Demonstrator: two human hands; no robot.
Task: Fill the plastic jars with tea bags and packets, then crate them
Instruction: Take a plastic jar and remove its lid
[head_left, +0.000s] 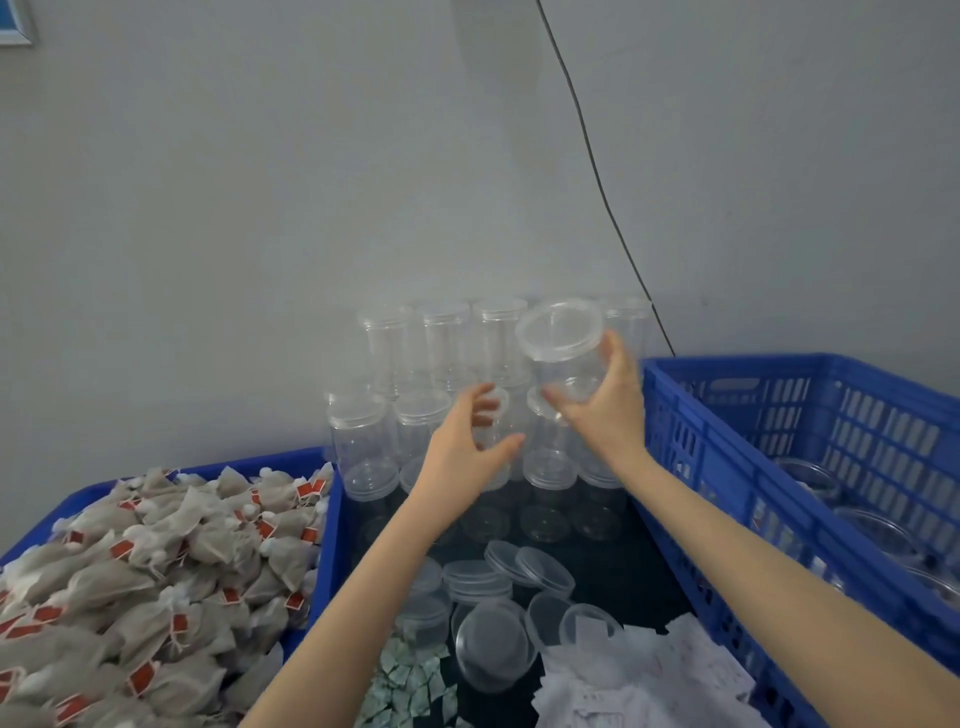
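Head view: at frame centre the right hand (605, 400) grips an empty lidded jar (563, 348), lifted off the jar stack (415, 410); the left hand (467, 441) reaches with fingers spread. Tea bags (145, 582) lie lower left, packets (410, 686) at the bottom. Some jars already sit in the blue crate (779, 415) at right; filling remains.

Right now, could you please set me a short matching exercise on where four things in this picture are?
Things:
1. tea bags
2. loose lids
3. lidded jar
4. small green packets

Places:
A. in the right hand
B. heaped in the blue tub at left
C. bottom edge, between the forearms
D. on the dark surface before the jar stack

Pairs: 1-B, 2-D, 3-A, 4-C
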